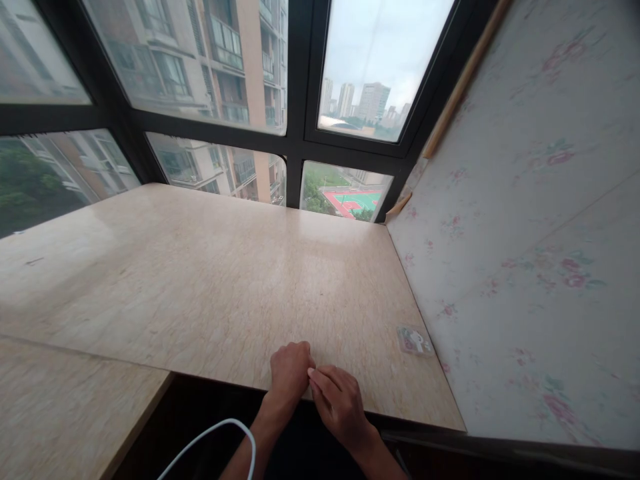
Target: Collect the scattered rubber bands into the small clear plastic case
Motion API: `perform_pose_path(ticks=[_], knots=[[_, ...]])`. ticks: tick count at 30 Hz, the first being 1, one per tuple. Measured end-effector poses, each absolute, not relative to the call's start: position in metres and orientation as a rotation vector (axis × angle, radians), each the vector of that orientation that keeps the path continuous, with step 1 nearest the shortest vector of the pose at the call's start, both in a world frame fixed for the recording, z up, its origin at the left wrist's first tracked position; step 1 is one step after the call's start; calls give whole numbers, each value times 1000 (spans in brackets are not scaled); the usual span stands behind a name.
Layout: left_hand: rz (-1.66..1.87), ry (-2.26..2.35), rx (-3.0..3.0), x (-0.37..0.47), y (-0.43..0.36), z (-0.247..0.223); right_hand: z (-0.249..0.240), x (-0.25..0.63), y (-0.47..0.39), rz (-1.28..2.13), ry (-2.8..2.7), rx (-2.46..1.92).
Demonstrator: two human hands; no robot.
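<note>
My left hand (291,370) is closed, its fingers curled inward at the front edge of the marble-patterned windowsill (225,287). Beside it, my right hand (341,403) is pinched, with thumb and fingertips meeting the fingers of my left hand. Whatever lies between the fingertips is hidden or too small to make out. To the right, near the wall, a small clear plastic box (415,341) lies on the sill with small pale and pinkish items inside.
A white cable (220,423) loops in front of my left forearm. Dark-framed windows (295,100) border the far side. A flower-papered wall (525,233) closes off the right. At lower left the sill continues as a second slab (65,407).
</note>
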State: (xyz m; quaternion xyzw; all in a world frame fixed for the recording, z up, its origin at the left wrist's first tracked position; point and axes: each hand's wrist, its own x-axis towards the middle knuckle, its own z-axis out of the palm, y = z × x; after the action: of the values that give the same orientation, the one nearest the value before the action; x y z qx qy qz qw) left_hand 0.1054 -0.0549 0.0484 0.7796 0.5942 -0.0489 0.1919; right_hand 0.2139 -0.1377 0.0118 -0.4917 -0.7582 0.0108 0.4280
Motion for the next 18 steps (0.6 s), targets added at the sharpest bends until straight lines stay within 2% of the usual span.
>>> perform_pose_path(ticks=[11, 18], knots=[[-249, 1639, 2187, 109, -52, 57, 70, 205, -135, -182, -2408, -1551], [-291, 1589, 2244, 106, -53, 58, 93, 187, -133, -111, -2567, -1700]])
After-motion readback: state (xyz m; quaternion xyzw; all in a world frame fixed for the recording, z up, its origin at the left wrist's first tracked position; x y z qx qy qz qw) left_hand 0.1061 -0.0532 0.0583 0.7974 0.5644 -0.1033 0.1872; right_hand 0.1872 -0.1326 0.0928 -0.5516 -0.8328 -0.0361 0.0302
